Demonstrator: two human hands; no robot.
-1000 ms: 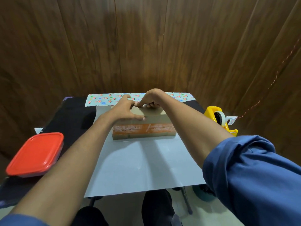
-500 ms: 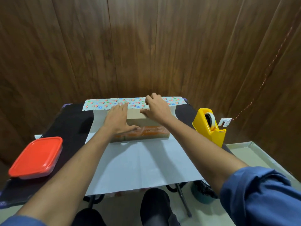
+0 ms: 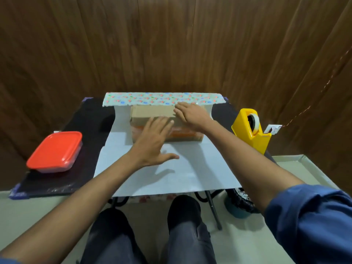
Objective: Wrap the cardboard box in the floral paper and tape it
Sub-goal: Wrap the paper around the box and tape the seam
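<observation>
Head view: one cardboard box (image 3: pixel 152 111), two hands.

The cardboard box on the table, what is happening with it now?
A person is starting to wrap it. The cardboard box lies on the floral paper, which is spread white side up with its far edge curling over to show the print. The right hand rests flat on top of the box, and the left hand is open in front of it, above the paper. No tape is on yet; the yellow tape dispenser stands untouched to the right. A red-lidded container sits on the left.
</observation>
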